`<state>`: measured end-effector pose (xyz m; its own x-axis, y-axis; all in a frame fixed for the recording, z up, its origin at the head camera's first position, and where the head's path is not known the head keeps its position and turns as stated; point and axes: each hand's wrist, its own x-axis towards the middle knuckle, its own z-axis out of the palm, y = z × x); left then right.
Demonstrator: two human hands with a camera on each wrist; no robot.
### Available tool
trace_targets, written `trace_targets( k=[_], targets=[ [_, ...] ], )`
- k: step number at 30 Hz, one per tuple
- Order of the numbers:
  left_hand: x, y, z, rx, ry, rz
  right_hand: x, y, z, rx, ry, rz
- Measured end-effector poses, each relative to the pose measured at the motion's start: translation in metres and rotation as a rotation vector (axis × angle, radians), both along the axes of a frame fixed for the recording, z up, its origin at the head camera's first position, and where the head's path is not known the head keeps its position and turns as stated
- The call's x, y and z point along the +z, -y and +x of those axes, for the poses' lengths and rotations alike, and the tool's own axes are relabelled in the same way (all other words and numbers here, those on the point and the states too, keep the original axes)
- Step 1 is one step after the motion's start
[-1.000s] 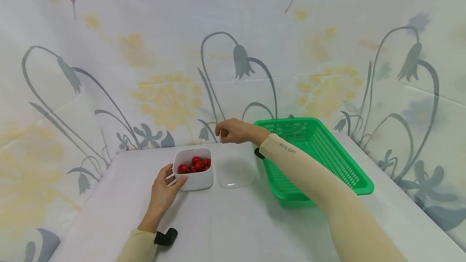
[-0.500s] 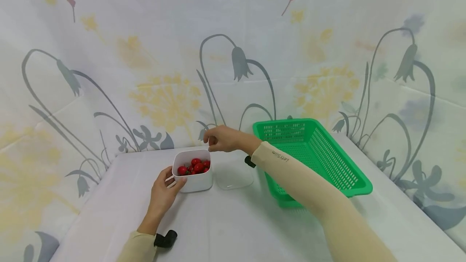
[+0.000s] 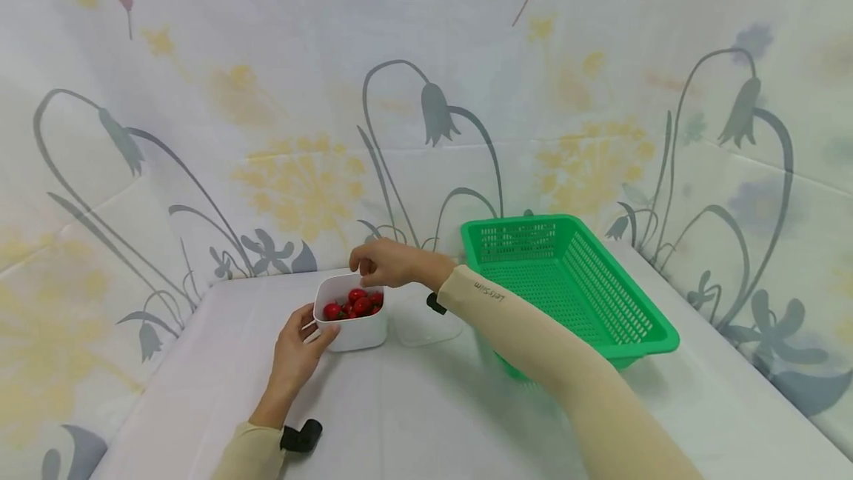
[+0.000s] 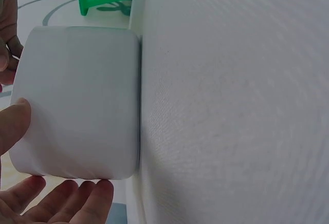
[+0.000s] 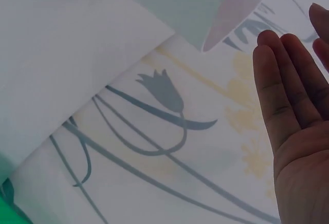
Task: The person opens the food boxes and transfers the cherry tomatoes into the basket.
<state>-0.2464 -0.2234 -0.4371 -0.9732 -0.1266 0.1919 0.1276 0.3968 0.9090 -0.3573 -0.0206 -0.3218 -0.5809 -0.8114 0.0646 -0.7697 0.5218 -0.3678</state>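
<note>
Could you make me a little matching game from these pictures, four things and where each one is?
Things:
1. red fruits
2. green basket
3. clear flat piece
4. left hand

Places:
A. gripping the white box
B. farthest right of the four in the head view
C. inside the white box
D. lying between the white box and the green basket

Pairs: 1-C, 2-B, 3-D, 4-A

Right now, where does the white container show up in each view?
Head: white container left of and below centre.
Left wrist: white container fills much of the left half.
Right wrist: white container cut off by the top edge.
Shared landmark: green basket, just a corner at right wrist's bottom left.
</note>
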Motion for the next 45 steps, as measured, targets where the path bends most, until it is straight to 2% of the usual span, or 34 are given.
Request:
trace_targets(
  k=[8,15,22,32,40,45],
  targets=[
    [0.001,-0.001,-0.002,-0.004,-0.011,0.013,-0.019,0.016,0.002,0.015,0.072,0.071],
    [0.002,-0.001,-0.001,-0.009,-0.005,0.01,-0.033,0.026,0.002,0.008,0.062,0.114],
    [0.001,-0.001,0.0,-0.008,-0.001,0.007,-0.039,0.03,-0.001,0.021,0.065,0.129],
    [-0.002,-0.001,-0.002,0.0,-0.014,0.004,-0.045,0.031,-0.006,0.039,0.015,0.192],
    [-0.001,-0.001,-0.002,0.0,-0.018,0.006,-0.046,0.032,-0.008,0.05,0.002,0.189],
    [-0.001,0.0,0.0,0.0,-0.009,0.005,-0.047,0.034,-0.009,0.048,0.034,0.168]
  ],
)
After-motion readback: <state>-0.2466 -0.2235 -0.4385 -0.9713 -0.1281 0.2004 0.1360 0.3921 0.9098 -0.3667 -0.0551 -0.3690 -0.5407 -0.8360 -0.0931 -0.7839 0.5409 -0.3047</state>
